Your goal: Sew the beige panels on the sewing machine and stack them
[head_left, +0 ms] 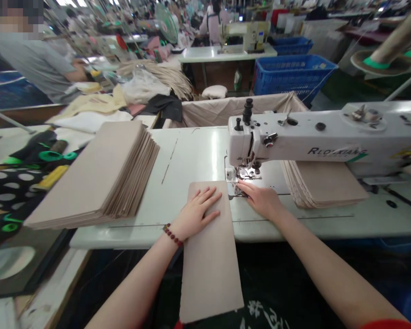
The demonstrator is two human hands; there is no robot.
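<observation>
Head: left hand (196,214) flat on panel (210,274)

Bare left hand (197,212) with a dark red beaded bracelet (173,235) at the wrist; bare right hand (263,199); red sleeve (387,324); dark clothing (270,288) with white markings (255,308)

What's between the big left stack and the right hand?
The head view shows the left hand resting on one beige panel, with pale tabletop alongside.

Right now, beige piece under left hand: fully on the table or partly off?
Partly off: the beige piece has its far end on the table, near end past the front edge.
</observation>
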